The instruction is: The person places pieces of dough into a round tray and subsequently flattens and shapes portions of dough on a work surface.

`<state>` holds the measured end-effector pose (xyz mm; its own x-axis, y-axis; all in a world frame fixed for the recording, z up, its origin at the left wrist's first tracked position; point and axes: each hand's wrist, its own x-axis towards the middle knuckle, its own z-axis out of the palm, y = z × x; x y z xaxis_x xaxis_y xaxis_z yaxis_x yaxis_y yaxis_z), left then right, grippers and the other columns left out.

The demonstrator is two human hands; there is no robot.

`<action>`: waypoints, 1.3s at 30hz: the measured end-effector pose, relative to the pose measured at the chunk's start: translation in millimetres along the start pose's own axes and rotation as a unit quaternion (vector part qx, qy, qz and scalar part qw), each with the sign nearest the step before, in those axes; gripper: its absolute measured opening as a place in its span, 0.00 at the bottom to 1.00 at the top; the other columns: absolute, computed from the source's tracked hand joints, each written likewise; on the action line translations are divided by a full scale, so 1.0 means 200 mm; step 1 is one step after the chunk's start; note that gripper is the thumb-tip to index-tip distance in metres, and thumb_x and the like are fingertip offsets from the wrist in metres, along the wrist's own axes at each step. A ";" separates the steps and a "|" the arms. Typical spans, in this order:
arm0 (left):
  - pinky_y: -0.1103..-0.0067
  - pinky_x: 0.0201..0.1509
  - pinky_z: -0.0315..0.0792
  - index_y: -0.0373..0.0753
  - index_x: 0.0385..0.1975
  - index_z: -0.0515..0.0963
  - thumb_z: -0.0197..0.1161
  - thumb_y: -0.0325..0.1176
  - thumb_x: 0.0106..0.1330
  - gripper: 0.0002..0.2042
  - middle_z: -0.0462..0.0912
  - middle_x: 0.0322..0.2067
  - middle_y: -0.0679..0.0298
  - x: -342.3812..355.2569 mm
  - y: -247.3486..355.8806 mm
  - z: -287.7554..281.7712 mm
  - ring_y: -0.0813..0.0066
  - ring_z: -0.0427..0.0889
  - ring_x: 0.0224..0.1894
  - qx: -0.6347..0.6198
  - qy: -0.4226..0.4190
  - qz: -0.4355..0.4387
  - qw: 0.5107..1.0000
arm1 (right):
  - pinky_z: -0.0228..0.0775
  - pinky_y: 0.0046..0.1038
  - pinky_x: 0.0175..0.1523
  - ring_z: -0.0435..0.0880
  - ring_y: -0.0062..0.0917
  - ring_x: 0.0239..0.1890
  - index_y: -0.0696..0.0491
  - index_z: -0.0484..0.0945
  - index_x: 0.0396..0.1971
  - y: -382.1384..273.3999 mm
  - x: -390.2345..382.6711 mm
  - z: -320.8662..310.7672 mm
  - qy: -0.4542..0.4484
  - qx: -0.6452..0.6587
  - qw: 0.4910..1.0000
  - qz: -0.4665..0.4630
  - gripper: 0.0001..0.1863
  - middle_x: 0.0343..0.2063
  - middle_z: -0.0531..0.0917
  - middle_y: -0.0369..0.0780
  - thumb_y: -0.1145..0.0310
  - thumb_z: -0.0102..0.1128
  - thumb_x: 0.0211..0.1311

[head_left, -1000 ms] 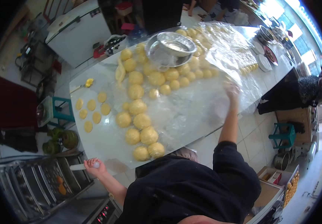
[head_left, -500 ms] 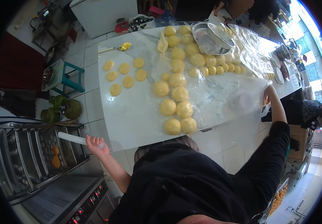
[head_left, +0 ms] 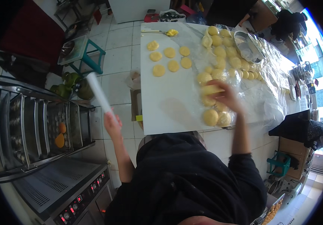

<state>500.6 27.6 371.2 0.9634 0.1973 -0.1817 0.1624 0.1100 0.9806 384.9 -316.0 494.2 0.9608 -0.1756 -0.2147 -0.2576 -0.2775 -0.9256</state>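
Note:
My left hand (head_left: 112,122) is wrapped round one end of a smooth white rolling pin (head_left: 98,92), held up off the table's left side. Over the column of pale yellow dough balls (head_left: 211,117) is my right hand (head_left: 226,95), blurred by motion. Its thumb and fingers point left and are spread apart above a ball; whether they touch it I cannot tell. Clear plastic sheet (head_left: 264,107) lies over the table's right part and on some dough. Several flattened dough rounds (head_left: 173,66) rest at the far left, near a spatula (head_left: 155,31) bearing yellow paste (head_left: 172,32).
A metal bowl (head_left: 248,48) stands among the far dough balls on the white table (head_left: 169,116). To my left are a tray rack (head_left: 41,138), an oven (head_left: 56,187) and a teal stool (head_left: 94,56). Another person (head_left: 287,24) is at the far right.
My right hand has let go of the plastic sheet at the right and moved left over the dough balls. My left hand has swung the rolling pin more upright. The view has shifted left.

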 end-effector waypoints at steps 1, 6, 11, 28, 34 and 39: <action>0.86 0.15 0.56 0.38 0.39 0.68 0.47 0.49 0.61 0.19 0.63 0.14 0.69 0.03 -0.01 0.03 0.84 0.59 0.13 -0.002 -0.008 0.000 1.000 | 0.72 0.20 0.36 0.72 0.19 0.41 0.53 0.70 0.42 0.09 0.10 0.24 -0.006 -0.036 0.993 -0.113 0.20 0.42 0.73 0.34 0.78 0.59 0.45; 0.76 0.29 0.64 0.38 0.39 0.70 0.56 0.38 0.56 0.14 0.75 0.26 0.62 0.10 -0.14 0.06 0.71 0.73 0.28 0.311 -0.100 0.356 0.876 | 0.47 0.40 0.58 0.63 0.33 0.51 0.45 0.67 0.47 0.39 0.22 0.81 0.040 -0.179 0.964 -0.194 0.30 0.49 0.66 0.37 0.60 0.65 0.39; 0.73 0.40 0.61 0.43 0.37 0.72 0.58 0.34 0.51 0.13 0.75 0.32 0.66 -0.01 -0.03 0.12 0.68 0.72 0.35 0.438 -0.287 0.416 0.743 | 0.42 0.44 0.56 0.58 0.31 0.54 0.40 0.64 0.49 0.32 0.12 0.76 0.241 -0.455 0.819 -0.254 0.34 0.51 0.62 0.37 0.52 0.63 0.35; 0.58 0.60 0.38 0.41 0.47 0.66 0.52 0.41 0.55 0.20 0.65 0.49 0.63 0.06 -0.18 0.29 0.67 0.57 0.56 0.500 -0.319 0.426 0.683 | 0.43 0.42 0.58 0.53 0.35 0.58 0.55 0.56 0.54 0.49 0.14 0.72 0.109 -0.444 0.875 -0.162 0.27 0.52 0.62 0.44 0.55 0.40 0.58; 0.67 0.50 0.53 0.44 0.36 0.72 0.60 0.31 0.44 0.16 0.71 0.34 0.71 -0.04 -0.18 0.17 0.75 0.67 0.41 0.417 -0.337 0.429 0.727 | 0.59 0.33 0.49 0.68 0.39 0.46 0.55 0.57 0.53 0.39 0.28 0.71 0.042 -0.171 0.978 -0.114 0.28 0.40 0.72 0.47 0.64 0.51 0.51; 0.70 0.44 0.58 0.45 0.33 0.74 0.60 0.28 0.40 0.15 0.72 0.32 0.73 0.02 -0.12 0.08 0.77 0.69 0.37 0.374 -0.366 0.526 0.670 | 0.64 0.33 0.43 0.74 0.40 0.35 0.60 0.74 0.31 0.34 0.44 0.81 -0.054 -0.317 0.944 -0.068 0.14 0.24 0.76 0.46 0.74 0.55 0.39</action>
<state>504.6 10.7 348.4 0.4308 -0.7787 0.4562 -0.8914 -0.2882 0.3499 469.1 -196.5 361.6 0.9856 -0.0096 -0.1689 -0.1076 -0.8062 -0.5817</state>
